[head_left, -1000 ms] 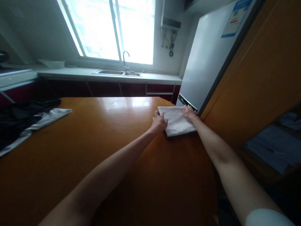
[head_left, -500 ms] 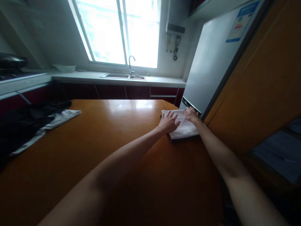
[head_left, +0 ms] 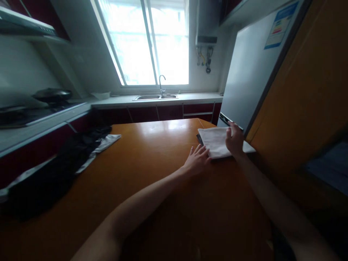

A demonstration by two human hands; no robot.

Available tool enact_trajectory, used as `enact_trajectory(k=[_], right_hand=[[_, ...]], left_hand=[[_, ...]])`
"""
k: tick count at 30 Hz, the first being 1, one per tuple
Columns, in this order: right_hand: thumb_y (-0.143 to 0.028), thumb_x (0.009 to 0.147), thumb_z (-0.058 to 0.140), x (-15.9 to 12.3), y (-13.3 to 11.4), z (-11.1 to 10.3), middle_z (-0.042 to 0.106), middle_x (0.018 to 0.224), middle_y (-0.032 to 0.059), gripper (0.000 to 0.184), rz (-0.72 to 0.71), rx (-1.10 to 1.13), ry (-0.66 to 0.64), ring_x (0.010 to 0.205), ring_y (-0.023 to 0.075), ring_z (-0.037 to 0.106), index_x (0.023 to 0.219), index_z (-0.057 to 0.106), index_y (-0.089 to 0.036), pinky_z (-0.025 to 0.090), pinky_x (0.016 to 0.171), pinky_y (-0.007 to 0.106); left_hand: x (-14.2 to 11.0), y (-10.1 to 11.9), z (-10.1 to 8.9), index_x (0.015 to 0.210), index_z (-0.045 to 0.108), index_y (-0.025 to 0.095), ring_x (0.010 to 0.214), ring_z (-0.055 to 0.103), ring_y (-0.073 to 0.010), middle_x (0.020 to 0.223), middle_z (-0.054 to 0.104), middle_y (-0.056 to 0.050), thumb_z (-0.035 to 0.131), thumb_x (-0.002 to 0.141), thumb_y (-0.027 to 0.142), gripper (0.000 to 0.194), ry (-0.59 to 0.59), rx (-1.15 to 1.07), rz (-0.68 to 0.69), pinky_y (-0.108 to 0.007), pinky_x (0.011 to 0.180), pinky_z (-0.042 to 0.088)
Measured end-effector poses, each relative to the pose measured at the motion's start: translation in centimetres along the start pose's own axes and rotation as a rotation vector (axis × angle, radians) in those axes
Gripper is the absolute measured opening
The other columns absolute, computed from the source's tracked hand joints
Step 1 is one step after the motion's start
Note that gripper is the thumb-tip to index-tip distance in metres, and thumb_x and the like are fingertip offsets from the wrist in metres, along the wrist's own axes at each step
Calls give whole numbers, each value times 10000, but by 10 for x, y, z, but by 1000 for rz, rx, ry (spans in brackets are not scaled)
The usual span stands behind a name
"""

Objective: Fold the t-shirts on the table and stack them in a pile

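A folded white cloth [head_left: 216, 139], with something dark under it, lies at the right side of the wooden table [head_left: 146, 152]. At its near left corner is my left hand [head_left: 197, 159], palm down with the fingers spread, the fingertips by the cloth's edge. My right hand [head_left: 235, 139] is over the right part of the cloth, tilted up on its side with thumb and fingers apart; whether it touches the cloth is hard to tell. Neither hand grips anything. On the table's left side, a black garment [head_left: 57, 174] with white parts [head_left: 104, 143] lies spread out.
A silver fridge [head_left: 248, 72] and a brown wooden panel [head_left: 299, 101] border the table's right side. Beyond the far edge runs a white counter with a sink [head_left: 148, 97]. A covered wok [head_left: 53, 95] sits on the stove at left.
My left hand has slid off the top of the cloth to its near left corner. My right hand has come nearer and turned on its side. The camera view has shifted left and up.
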State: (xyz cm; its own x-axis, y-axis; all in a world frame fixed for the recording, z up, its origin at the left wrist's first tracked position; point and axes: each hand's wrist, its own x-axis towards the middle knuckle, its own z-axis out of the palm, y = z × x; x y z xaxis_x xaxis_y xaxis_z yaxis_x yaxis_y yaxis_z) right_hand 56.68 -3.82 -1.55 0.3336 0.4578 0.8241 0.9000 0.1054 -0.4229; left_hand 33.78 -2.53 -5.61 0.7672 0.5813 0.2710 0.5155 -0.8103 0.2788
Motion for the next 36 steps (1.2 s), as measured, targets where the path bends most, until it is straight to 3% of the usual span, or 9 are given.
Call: enact_trajectory(k=[4,9,13,17,20,25,36], right_hand=[[-318,987,380,-36,-69,8,684,1234,138,398,-60,235,-211,1183,255,614,1232,654,-163,471,1057,420],[-282,961,448,-90,-138,34,661,1284,122,349,-162,375,-488,1215,252,603,1206,674,-178,467,1072,421],[-270,945,476,-120,-181,57,630,1334,125,349,-184,372,-623,1234,261,593,1222,674,-195,467,1071,435],[-264,947,488,-135,-212,74,582,1402,156,387,-169,277,-739,1295,272,550,1284,647,-160,437,1097,422],[-274,959,494,-144,-221,83,520,1469,186,428,-183,146,-800,1359,290,490,1345,609,-130,390,1130,427],[-296,977,459,-156,-211,91,488,1500,201,433,-249,-20,-879,1404,326,430,1346,607,-125,323,1157,485],[-323,982,430,-158,-201,93,507,1499,172,451,-259,-56,-932,1411,310,437,1351,614,-140,324,1169,460]], left_hand=[[-50,-50,-27,1474,474,259,1530,212,-310,1603,386,-86,359,1043,497,506,-35,83,-143,-595,1219,176],[-120,-102,-68,1429,530,244,1499,299,-308,1567,444,-91,361,1044,485,484,-16,162,-295,-569,1213,217],[-170,-119,-89,1435,527,242,1494,312,-305,1569,442,-95,367,1036,497,499,-30,177,-390,-578,1207,229],[-202,-123,-98,1469,489,251,1510,275,-302,1590,409,-94,372,1026,516,529,-43,162,-432,-587,1209,212],[-215,-124,-97,1489,467,250,1517,255,-305,1609,375,-94,376,1018,534,558,-44,157,-426,-577,1214,201],[-225,-126,-88,1498,452,282,1519,248,-306,1625,346,-80,382,1013,526,548,-54,165,-430,-583,1209,203],[-226,-124,-86,1491,459,257,1508,276,-301,1620,353,-93,359,1018,528,554,-44,183,-410,-568,1209,214]])
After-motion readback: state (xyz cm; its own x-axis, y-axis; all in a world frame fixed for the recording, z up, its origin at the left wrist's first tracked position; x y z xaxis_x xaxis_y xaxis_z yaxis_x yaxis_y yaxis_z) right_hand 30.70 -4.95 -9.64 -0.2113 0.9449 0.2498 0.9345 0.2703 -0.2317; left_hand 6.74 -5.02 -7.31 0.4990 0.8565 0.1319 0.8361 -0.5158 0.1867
